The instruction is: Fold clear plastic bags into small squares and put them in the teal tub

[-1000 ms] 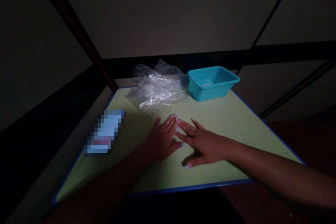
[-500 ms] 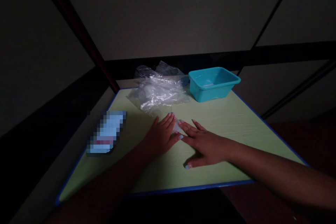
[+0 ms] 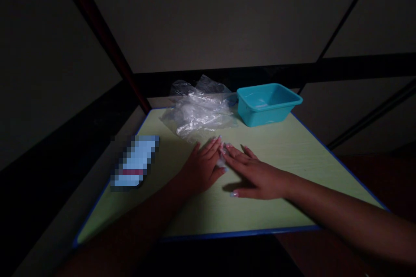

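Midway between the near and far edges of the table [image 3: 182,220], we hold our left hand [image 3: 202,169] flat, thumb out, and our right hand [image 3: 261,175] spread, both at a small translucent piece [image 3: 221,162], nearer us than the plastic bag [image 3: 198,114]

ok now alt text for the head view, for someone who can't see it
Two bare hands, left and right, press a small translucent piece on a pale green table, before crumpled clear plastic, a turquoise basket and a pixelated phone-like object.

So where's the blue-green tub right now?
In the head view, the turquoise tub sits at the table's far right, just right of the crumpled clear plastic.
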`<state>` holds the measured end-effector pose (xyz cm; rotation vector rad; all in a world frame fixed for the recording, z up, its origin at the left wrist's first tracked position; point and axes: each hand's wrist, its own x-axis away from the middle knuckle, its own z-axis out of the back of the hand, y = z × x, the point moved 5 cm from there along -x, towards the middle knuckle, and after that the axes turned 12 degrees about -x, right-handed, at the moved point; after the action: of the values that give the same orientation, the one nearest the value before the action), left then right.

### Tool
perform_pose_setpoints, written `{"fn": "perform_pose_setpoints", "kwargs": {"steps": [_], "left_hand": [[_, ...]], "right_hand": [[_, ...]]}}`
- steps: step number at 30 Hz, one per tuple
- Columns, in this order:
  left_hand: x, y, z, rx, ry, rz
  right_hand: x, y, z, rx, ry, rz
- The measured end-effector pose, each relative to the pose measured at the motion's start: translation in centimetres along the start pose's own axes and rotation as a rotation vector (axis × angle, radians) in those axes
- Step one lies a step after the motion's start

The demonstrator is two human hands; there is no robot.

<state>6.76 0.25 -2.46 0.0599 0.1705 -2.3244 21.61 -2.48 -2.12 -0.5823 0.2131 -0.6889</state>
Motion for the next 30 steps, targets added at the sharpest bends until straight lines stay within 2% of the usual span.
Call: {"fn": "perform_pose_setpoints", "kwargs": {"steps": [4,9,16,30], "left_hand": [[-0.1,0.4,0.1,0.035,0.020,-0.080],[-0.2,0.4,-0.3,0.050,-0.001,-0.111],[-0.1,0.4,-0.4,0.033,0.041,-0.118],[-0.1,0.3,-0.9,0.049,0.023,-0.097]], "right_hand": [[-0.1,0.3,0.3,0.047,0.084,-0.028],[-0.3,0.6,0.8,0.063,0.164,-0.070],[-0.5,0.9,0.4,0.076,0.141,-0.064],[-0.5,1.1,0.2,0.084,0.133,-0.046]]}}
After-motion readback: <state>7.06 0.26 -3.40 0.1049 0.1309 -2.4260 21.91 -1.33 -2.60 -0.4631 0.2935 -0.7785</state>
